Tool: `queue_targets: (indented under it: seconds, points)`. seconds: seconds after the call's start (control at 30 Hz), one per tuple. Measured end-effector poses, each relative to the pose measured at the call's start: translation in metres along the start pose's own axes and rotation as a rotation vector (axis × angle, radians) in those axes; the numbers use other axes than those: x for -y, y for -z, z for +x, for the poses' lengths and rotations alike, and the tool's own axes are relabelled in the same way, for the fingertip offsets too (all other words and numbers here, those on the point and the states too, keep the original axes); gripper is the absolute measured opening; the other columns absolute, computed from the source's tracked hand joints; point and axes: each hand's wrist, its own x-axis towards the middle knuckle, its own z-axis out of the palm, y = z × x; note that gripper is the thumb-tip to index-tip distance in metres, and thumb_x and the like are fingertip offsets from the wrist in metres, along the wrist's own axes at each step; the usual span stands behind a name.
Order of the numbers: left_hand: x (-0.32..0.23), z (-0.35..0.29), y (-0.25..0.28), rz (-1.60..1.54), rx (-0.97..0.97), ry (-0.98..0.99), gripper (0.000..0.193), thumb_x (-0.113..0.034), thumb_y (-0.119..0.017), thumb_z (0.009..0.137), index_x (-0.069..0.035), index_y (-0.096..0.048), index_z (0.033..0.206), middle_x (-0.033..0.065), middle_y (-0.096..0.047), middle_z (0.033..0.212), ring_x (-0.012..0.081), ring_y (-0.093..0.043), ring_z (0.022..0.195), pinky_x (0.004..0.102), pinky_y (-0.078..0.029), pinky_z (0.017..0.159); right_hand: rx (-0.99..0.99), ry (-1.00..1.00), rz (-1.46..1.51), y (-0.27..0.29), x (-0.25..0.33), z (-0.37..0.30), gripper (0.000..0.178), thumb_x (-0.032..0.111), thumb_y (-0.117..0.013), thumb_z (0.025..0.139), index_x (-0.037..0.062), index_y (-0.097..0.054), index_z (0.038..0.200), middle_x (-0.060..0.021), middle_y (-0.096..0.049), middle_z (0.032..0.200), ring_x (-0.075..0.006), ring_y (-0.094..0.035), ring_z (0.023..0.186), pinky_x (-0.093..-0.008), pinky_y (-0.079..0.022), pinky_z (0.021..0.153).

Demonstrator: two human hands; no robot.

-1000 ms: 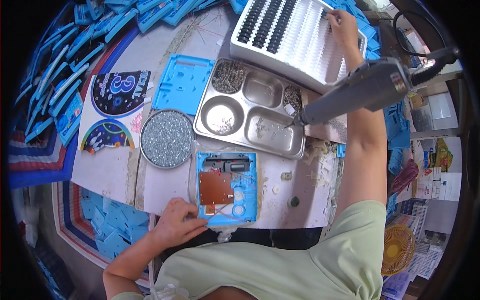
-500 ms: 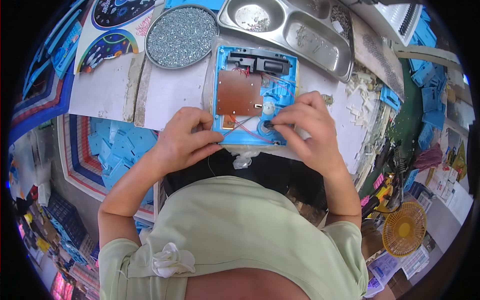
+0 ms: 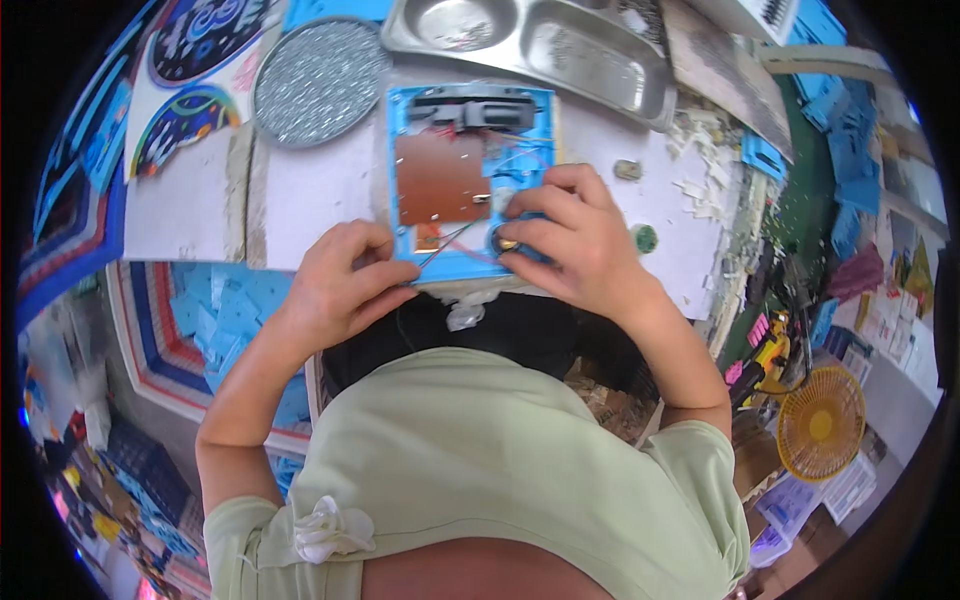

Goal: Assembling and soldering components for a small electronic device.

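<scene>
A blue plastic case [image 3: 545,130] lies open side up on the table before me. Inside it are a brown circuit board [image 3: 440,180], a black-and-grey block [image 3: 475,112] along the far side, and thin coloured wires [image 3: 448,248]. My left hand [image 3: 350,275] is closed, thumb and forefinger pinching at the near left corner of the case, where a wire ends by the fingertips. My right hand [image 3: 580,245] reaches over the right side. Its fingers close on a small round part [image 3: 506,243], dark with a brassy glint, in the near right corner; the fingers partly cover it.
Behind the case stand a round tray of small screws [image 3: 320,85] and a steel compartment tray [image 3: 600,70]. White plastic bits [image 3: 705,185] and a small green disc [image 3: 645,238] lie to the right. A lined bin of blue parts [image 3: 215,320] sits at left, a yellow fan [image 3: 820,425] at right.
The whole view has shifted, so the case and table appear further left. My right fingers have spread a little over the round part, and its brassy surface now shows. My left hand stays at the corner.
</scene>
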Motion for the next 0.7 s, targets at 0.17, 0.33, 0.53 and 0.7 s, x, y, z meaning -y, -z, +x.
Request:
queue_targets:
  seconds: [0.17,0.33,0.53,0.7]
  points:
    - [-0.008,0.004,0.009,0.051,0.125,0.045,0.033,-0.011,-0.085,0.072,-0.01,-0.073,0.102,0.0077,-0.056,0.092,0.0273,-0.058,0.08,0.0399,-0.047,0.066,-0.212,-0.277,-0.078,0.049,-0.03,-0.03,0.028,0.002,-0.078,0.076,0.0067,-0.074,0.103,-0.0105,-0.072,0.102,-0.0293,-0.066,0.095,-0.0397,-0.052,0.087]
    - [-0.022,0.069,0.066,-0.138,0.492,0.097,0.024,-0.013,-0.08,0.08,-0.005,-0.072,0.102,0.0094,-0.061,0.087,0.0265,-0.059,0.075,0.0377,-0.049,0.066,-0.084,-0.87,-0.423,0.088,-0.076,-0.057,0.018,0.011,-0.071,0.084,0.0067,-0.074,0.102,-0.0118,-0.072,0.089,-0.0297,-0.068,0.085,-0.0402,-0.054,0.079]
    - [0.007,0.216,0.018,0.201,0.19,-0.041,0.02,-0.019,-0.072,0.087,0.0,-0.068,0.093,0.015,-0.07,0.089,0.0313,-0.07,0.085,0.0388,-0.054,0.075,-0.268,-0.894,-0.173,0.096,-0.085,-0.07,0.017,0.014,-0.072,0.085,0.007,-0.074,0.1,-0.0115,-0.071,0.08,-0.0252,-0.066,0.072,-0.037,-0.051,0.07]
    - [0.033,0.283,-0.068,0.397,0.201,-0.027,0.019,-0.017,-0.067,0.087,-0.001,-0.065,0.096,0.0215,-0.071,0.091,0.0406,-0.07,0.089,0.0494,-0.056,0.079,-0.361,-0.853,-0.068,0.107,-0.047,-0.083,0.017,0.01,-0.078,0.08,0.0018,-0.067,0.091,-0.0051,-0.064,0.077,-0.0143,-0.057,0.068,-0.0295,-0.048,0.067]
